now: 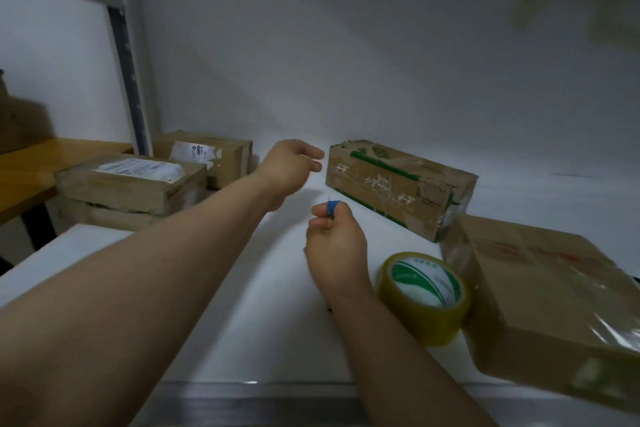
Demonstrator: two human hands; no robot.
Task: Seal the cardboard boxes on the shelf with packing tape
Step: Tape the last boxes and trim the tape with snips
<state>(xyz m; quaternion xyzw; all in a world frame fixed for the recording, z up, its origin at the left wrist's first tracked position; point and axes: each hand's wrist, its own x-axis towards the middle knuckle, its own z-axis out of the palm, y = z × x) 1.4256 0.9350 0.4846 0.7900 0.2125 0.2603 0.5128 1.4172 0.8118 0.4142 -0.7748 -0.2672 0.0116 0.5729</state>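
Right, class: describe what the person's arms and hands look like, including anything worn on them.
The left forearm and right forearm are bare, no sleeve in view. The left hand and right hand wear no gloves; no watch, bracelet or ring shows.

I seem to be in a parcel storeroom: white shelf (214, 305), metal post (124, 55), worn cardboard boxes (398, 184) with shipping labels (138, 168), tape roll (424, 298).

Dim, grey light with a soft glow at the back.
The white shelf (242, 288) is brightest by the back wall (346, 62); tape wrap on the near box (540, 291) glints. Edges bow and smear; the top right corner is blurred.
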